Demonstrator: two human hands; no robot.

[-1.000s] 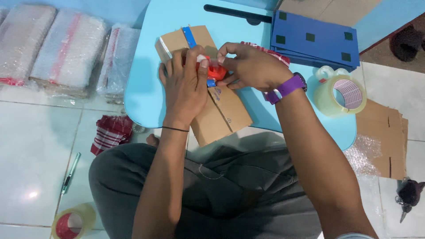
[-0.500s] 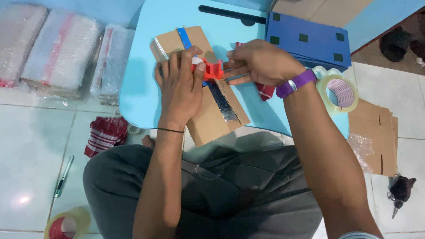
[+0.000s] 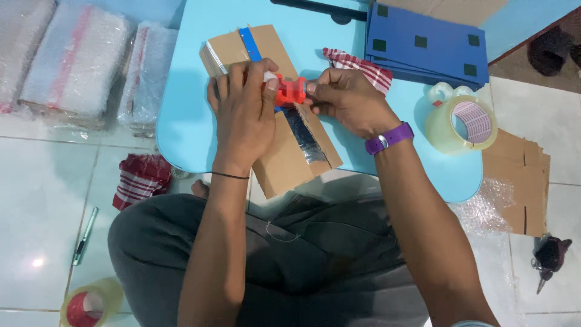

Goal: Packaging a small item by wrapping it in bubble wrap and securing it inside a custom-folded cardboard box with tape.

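Meanwhile, left hand (image 3: 245,115) is pressing open on flat brown cardboard package (image 3: 284,151), right hand (image 3: 345,100) gripping small red tape cutter (image 3: 290,91)

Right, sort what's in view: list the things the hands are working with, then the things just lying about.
In use: left hand pressing the cardboard parcel; right hand on the red tape dispenser; clear tape strip.

Lying about: tape roll, checked cloth, blue panels, bubble-wrapped packs, pen, red-cored tape roll.
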